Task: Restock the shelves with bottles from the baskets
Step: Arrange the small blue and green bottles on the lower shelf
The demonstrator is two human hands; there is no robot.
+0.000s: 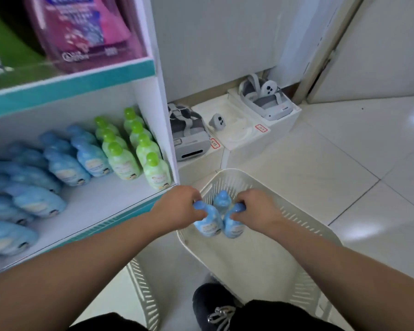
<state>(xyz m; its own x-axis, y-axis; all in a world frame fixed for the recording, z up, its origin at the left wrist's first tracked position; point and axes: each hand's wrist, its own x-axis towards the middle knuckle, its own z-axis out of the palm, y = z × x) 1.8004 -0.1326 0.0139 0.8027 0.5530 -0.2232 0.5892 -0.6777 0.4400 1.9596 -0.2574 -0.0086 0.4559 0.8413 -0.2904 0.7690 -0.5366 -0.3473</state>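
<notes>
Basket of white slatted plastic (308, 225) stands on the pale tiled floor (344, 163), just right of the white shelf unit with teal edging (93, 211); three small pale-blue plastic bottles with blue caps are inside it at its far left end. The left grip (179, 206) is curled round the neck of the left blue bottle (207, 223); the right grip (256, 209) is clamped likewise on the neck of the right blue bottle (234, 226); these two bottles touch side by side, and whether they rest on the basket's bottom I cannot tell. The third blue bottle (222, 199) stands just beyond them, between the two grips. On the lower shelf, rows of matching blue bottles (65, 166) fill the left and two rows of green-capped green bottles (139, 151) stand at the right; a large pink bottle (81, 32) is on the shelf above. A second white slatted basket (141, 283) shows nearer, at the first one's left side; a black laced shoe (215, 304) is beside it.
</notes>
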